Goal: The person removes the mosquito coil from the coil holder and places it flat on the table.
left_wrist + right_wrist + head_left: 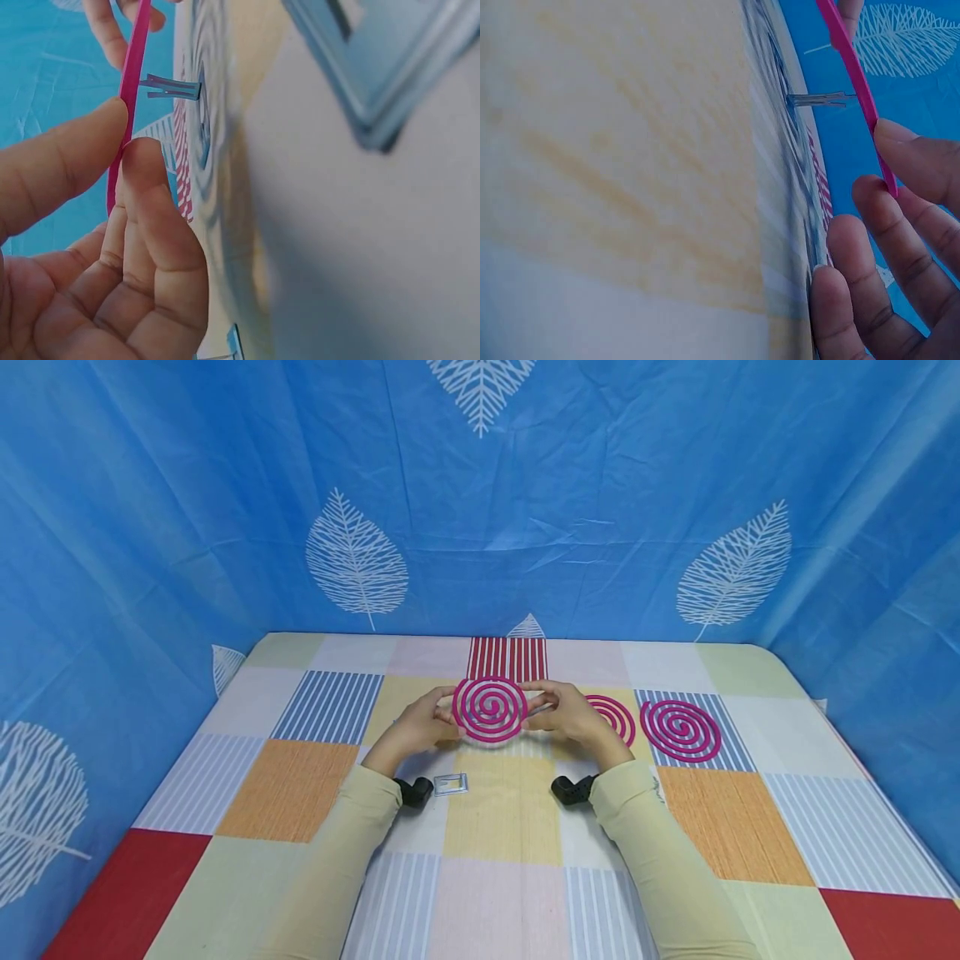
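A magenta mosquito coil [491, 710] is held flat above the cloth, between both hands. My left hand [422, 725] pinches its left edge, thumb on top and fingers beneath. My right hand [567, 714] pinches the opposite edge the same way. Just under the coil's middle, a thin metal prong [176, 88] stands up from a round, ridged metal plate [780, 82]; whether its tip touches the coil, I cannot tell. A second coil [624, 720] lies right of the right hand, partly hidden by it. Farther right lies a third coil [681, 731].
A small square metal piece [450, 784] lies near the left wrist. Another metal bit [237, 341] shows at the bottom of the left wrist view. The table has a patchwork cloth [502, 810], and blue curtains [480, 527] enclose its back and sides.
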Demonstrator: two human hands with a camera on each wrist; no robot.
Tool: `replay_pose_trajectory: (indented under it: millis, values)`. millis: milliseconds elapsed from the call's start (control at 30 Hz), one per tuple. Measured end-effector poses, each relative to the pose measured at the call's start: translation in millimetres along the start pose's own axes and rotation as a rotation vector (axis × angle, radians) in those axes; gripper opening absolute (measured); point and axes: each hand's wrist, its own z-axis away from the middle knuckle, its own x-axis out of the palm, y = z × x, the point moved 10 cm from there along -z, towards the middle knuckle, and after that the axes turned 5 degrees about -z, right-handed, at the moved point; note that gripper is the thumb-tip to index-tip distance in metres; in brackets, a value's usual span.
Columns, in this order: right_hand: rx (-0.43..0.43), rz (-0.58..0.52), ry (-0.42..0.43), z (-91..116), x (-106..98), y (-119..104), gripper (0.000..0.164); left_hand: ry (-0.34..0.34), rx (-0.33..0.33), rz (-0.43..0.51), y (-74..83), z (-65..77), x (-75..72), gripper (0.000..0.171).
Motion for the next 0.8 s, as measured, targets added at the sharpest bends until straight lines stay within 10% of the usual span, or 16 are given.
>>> replay_pose_trajectory:
  millis: [800]
  values:
    - [-0.129,-0.031,0.015,8.6,-6.7,-20.8,0.068,0.006,0.071,-0.010,19.1,7.9,-14.2,0.080]
